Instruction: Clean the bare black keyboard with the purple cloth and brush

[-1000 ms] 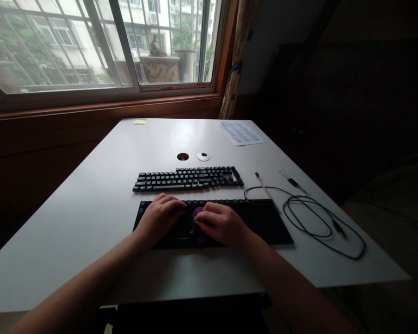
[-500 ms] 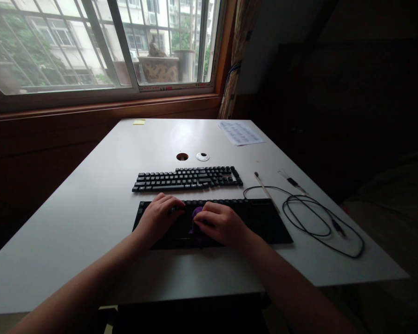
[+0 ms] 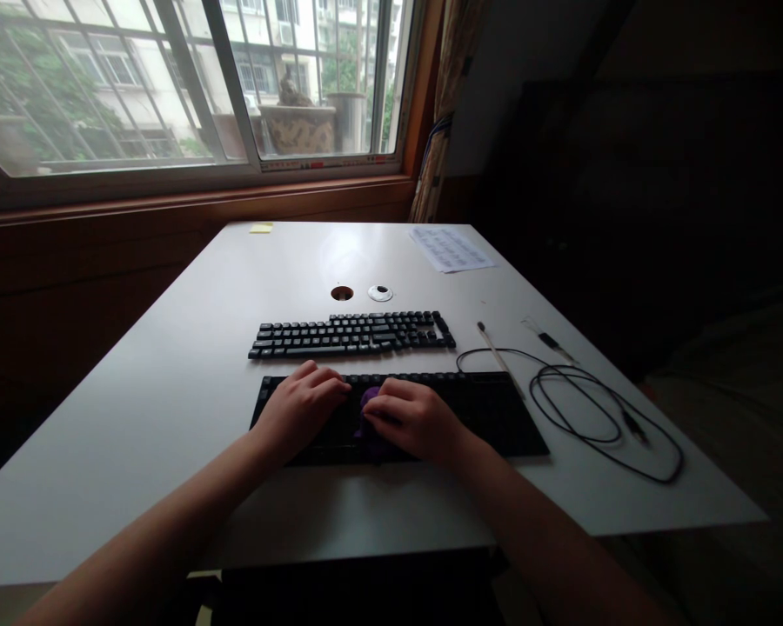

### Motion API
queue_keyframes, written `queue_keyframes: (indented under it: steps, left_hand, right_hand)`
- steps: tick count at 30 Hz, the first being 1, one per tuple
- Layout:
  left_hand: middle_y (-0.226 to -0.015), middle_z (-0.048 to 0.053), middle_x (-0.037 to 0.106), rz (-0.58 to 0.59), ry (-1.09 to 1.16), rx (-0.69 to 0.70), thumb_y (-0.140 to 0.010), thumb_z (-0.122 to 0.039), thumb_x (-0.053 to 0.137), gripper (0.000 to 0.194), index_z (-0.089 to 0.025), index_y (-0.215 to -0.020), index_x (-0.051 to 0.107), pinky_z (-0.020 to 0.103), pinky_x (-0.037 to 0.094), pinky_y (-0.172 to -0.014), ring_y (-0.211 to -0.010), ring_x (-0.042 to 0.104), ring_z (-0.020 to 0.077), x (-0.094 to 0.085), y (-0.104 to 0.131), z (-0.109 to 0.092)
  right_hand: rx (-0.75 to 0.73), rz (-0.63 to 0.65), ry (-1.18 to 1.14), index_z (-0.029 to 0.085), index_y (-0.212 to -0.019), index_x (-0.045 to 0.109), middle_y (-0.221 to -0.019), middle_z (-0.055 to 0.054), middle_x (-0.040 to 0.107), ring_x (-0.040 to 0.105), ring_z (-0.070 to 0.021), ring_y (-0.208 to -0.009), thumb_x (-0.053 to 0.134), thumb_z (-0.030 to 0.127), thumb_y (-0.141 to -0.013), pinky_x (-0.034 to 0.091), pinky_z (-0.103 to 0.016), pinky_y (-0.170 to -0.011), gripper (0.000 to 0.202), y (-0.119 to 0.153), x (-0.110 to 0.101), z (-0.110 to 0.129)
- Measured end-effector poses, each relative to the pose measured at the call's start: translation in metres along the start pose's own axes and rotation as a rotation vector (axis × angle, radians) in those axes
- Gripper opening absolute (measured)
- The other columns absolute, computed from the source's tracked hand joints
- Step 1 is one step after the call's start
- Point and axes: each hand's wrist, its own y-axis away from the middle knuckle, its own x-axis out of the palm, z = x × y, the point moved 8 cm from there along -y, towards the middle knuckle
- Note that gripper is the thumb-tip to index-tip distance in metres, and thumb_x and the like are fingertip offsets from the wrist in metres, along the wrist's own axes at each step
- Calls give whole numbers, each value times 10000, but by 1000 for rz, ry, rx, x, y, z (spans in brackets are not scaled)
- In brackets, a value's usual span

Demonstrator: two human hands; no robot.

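So the keyboard base (image 3: 496,422) sits near the front of the white table (image 3: 170,400), right under both hands, its long axis running left to right across the person. Right hand (image 3: 421,419) is the one on the purple stuff: it's got a bunched purple cloth (image 3: 369,398) (pretty sure it's cloth, could be something squishier) pinched in the fingers, a bit left of the base's middle. Cloth pokes out on the left side of that grip, so it's between the two hands. Left hand (image 3: 300,404) rests over the base's left part, fingers curled near the far edge; can't tell if it's pinching anything.

Just past the base there's a block of black keycaps (image 3: 356,337) in keyboard order, parallel to it. Thin brush (image 3: 494,348) and coiled cable (image 3: 681,454) are off to the right.

Writing-wise, not much luck: the keycap legends are too tiny, the printed sheets (image 3: 457,249) are a blur, and the red marks on the window rail (image 3: 317,164) won't resolve. No brand I can read.
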Motion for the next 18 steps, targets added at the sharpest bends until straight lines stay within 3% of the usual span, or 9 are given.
queue_keyframes:
  steps: [5, 11, 18]
  left_hand:
    - [-1022, 63, 737, 37, -46, 43, -1004, -174, 610, 110, -186, -970, 714, 347, 512, -789, -831, 564, 209, -2, -2, -6]
    - [-1001, 50, 758, -18, 31, -38, -975, -189, 665, 46, -198, -994, 706, 355, 527, -812, -855, 614, 216, 2, 1, 5]
    - [-1011, 52, 766, -28, 86, -58, -904, -144, 739, 154, -199, -1047, 722, 370, 546, -821, -899, 634, 234, 4, 3, 11]
  right_hand:
    - [-6, -6, -3, 199, -944, 716, -823, -24, 622, 598, -127, -715, 625, 209, -962, 511, -235, -670, 93, 0, 0, 1]
    - [6, 10, 9, 210, -959, 714, -840, -23, 629, 605, -127, -730, 631, 209, -957, 518, -236, -680, 84, 1, 2, -1]
    - [60, -30, 68, 202, -959, 721, -849, -27, 654, 630, -133, -741, 637, 215, -958, 527, -247, -709, 84, 2, 0, -7]
